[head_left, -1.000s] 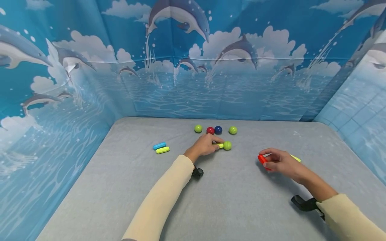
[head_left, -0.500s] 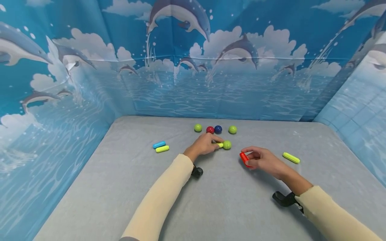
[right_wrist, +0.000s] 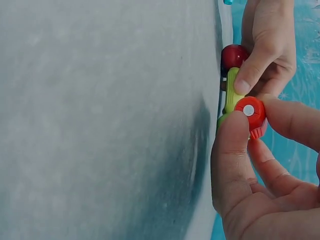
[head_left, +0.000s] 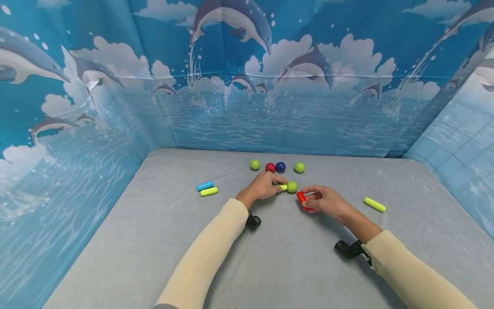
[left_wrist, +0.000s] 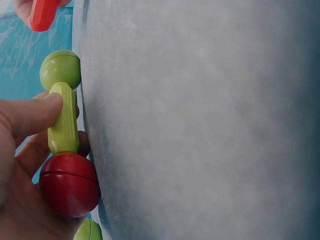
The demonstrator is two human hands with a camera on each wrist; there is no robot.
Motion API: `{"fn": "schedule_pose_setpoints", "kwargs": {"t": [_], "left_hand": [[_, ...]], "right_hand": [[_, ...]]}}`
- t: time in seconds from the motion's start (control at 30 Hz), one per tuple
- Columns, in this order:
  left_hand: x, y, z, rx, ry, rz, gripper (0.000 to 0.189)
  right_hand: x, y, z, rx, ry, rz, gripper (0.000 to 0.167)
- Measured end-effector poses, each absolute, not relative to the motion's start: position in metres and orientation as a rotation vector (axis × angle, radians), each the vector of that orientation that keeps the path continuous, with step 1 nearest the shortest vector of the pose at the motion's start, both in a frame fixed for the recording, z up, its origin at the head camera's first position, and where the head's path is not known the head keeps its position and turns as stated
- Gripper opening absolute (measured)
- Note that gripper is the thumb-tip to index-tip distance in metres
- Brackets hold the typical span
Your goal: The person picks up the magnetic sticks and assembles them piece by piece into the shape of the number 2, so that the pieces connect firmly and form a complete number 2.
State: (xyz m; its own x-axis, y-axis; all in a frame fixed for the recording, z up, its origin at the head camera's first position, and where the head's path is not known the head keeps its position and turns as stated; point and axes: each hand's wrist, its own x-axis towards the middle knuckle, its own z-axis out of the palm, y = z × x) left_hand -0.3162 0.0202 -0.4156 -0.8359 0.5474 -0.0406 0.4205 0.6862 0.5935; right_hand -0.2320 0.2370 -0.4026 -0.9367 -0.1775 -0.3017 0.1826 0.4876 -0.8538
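Observation:
My left hand (head_left: 263, 185) pinches a yellow-green ribbed rod (left_wrist: 64, 122) between thumb and fingers. A green ball (left_wrist: 60, 70) sits on one end of the rod, and a red ball (left_wrist: 70, 185) at the other end, close to the palm. From the head view the fingers hide that red end. In my right hand (head_left: 325, 201) a short red rod (head_left: 302, 201) is pinched between thumb and fingertips. Its end, with a pale round disc in the middle, faces the right wrist camera. The red rod stands just right of the green ball, tilted.
Behind the left hand lie a green ball (head_left: 254, 165), a red ball (head_left: 270, 168), a dark blue ball (head_left: 280, 167) and another green ball (head_left: 299, 167). A blue rod (head_left: 205, 186) and a yellow rod (head_left: 209, 192) lie left; another yellow rod (head_left: 375, 204) lies right. A dolphin-print curtain (head_left: 247, 116) borders the grey table.
My right hand has moved left with the red rod, up close to the green ball, uncovering the yellow rod on the right. My left hand has stayed in place, holding its rod.

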Motion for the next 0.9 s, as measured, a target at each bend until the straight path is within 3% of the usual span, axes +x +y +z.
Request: {"fn": "schedule_pose_setpoints", "kwargs": {"t": [0.9], "left_hand": [[-0.318, 0.020, -0.418, 0.813, 2.685, 0.880, 0.032]], "right_hand": [[-0.236, 0.221, -0.405, 0.103, 2.296, -1.537, 0.048]]}}
